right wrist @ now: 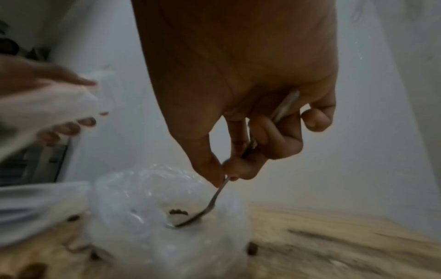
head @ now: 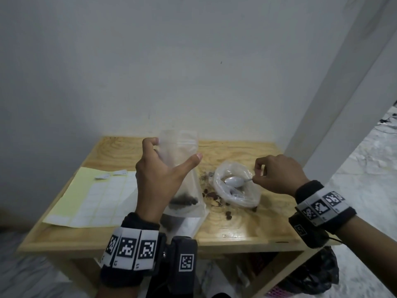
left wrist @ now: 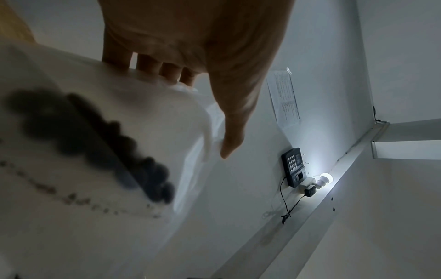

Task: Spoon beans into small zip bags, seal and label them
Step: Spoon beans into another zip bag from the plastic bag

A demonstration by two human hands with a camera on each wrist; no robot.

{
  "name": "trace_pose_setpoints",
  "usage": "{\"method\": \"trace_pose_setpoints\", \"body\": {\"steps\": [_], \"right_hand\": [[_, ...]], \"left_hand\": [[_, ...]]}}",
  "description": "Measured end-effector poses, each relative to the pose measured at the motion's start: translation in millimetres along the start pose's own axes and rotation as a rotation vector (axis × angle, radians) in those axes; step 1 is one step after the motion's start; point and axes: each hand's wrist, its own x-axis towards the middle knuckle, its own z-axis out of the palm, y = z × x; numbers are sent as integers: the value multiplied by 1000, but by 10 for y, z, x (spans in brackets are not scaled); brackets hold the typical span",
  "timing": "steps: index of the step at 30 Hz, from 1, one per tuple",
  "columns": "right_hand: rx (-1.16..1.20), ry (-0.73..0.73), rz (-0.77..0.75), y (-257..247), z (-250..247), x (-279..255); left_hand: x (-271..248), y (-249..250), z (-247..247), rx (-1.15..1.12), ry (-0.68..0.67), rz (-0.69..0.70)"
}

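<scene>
Filling a small zip bag at the wooden table (head: 247,224)

On the table lies a yellow label sheet (head: 94,196). The left hand (head: 159,179) holds the zip bag (head: 184,168) upright above it, fingers curled behind, thumb in front (dark beans (head: 184,200) sit at its bottom). The right hand (head: 277,175) pinches the spoon (head: 235,181), whose bowl is inside the open plastic bag (head: 238,190) just beside.

A bare workroom or office: keypad terminal (left wrist: 293,167) on plain white wall (head: 150,61), small plywood table (head: 236,229)
</scene>
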Motion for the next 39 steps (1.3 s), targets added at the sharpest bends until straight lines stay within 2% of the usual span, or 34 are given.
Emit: {"method": "trace_pose_setpoints", "body": {"steps": [5,9,11,17,19,21,24,27,30,32,35,39], "right_hand": [[-30,129,-7,19,128,242],[7,167,-35,36,232,452],[77,150,-32,68,296,546],[431,-32,32,199,412,617],[479,-22,18,222,379,567],[516,72,-13,194,258,462],[739,195,-75,-49,-149,148],[1030,48,-186,-412,-608,-265],[1046,-50,-322,-690,-819,-528],[1030,-9,-357,-785,-829,-596],[1044,130,-361,-796,-807,-625],[1147,116,-393,-760,-827,-702]], "left_hand": [[-20,15,7,14,-11,16],[-2,-7,18,11,-4,34],[1,-4,26,17,-6,42],[-31,6,40,31,-18,56],[-51,-4,54,25,-22,59],[-83,-7,73,27,-29,56],[-133,5,93,31,-37,81],[-204,78,118,41,-40,125],[-285,197,154,34,-49,170],[-330,256,163,20,-57,192],[-388,316,94,5,-75,194],[-444,338,-88,-157,-100,215]]}}
